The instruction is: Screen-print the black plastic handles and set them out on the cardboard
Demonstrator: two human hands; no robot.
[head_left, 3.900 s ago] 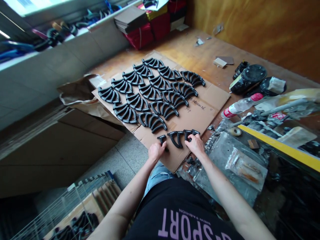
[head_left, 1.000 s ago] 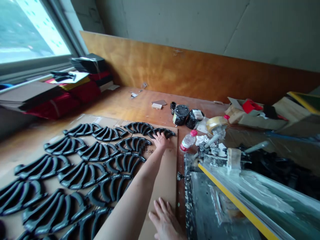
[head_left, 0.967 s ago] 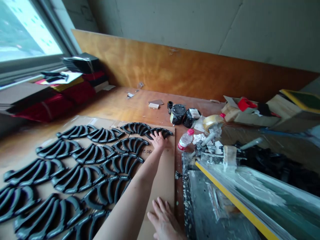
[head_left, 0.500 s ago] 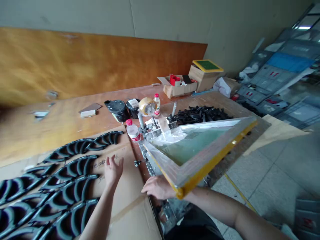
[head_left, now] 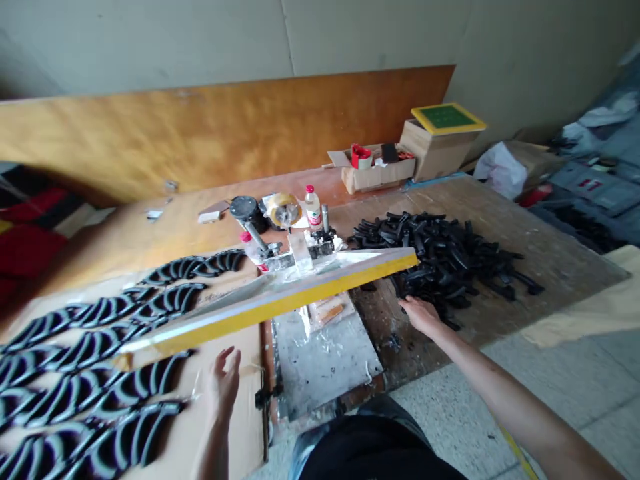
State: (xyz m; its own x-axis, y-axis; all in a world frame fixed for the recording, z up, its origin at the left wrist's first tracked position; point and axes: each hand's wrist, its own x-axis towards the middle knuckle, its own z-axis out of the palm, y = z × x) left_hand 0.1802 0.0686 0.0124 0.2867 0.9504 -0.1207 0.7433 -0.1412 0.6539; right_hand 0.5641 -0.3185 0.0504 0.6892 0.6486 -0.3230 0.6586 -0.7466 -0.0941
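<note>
My left hand [head_left: 226, 373] is raised over the cardboard sheet [head_left: 247, 413], fingers apart and holding nothing. Rows of curved black handles [head_left: 135, 387] lie just left of it. My right hand [head_left: 419, 313] reaches to the near edge of a heap of black handles [head_left: 440, 253], fingers stretched out; whether they touch a piece is unclear. Between my hands, a yellow-edged screen-printing frame [head_left: 280, 300] stands tilted up on a hinge clamp [head_left: 300, 253]. Beneath it is a smeared metal base plate [head_left: 320, 367] with a small white-stained block [head_left: 327, 310].
Behind the clamp stand a bottle with a red cap [head_left: 313, 208], a tape roll [head_left: 284, 212] and a dark pot [head_left: 247, 213]. Farther back are an open carton [head_left: 377, 177] and a box [head_left: 435, 153] under a green screen [head_left: 447, 118]. A wooden board [head_left: 250, 127] leans on the wall.
My right hand has moved right from beside the base to the heap of handles. The frame now appears edge-on and farther left as the view has turned. My left hand stays above the cardboard.
</note>
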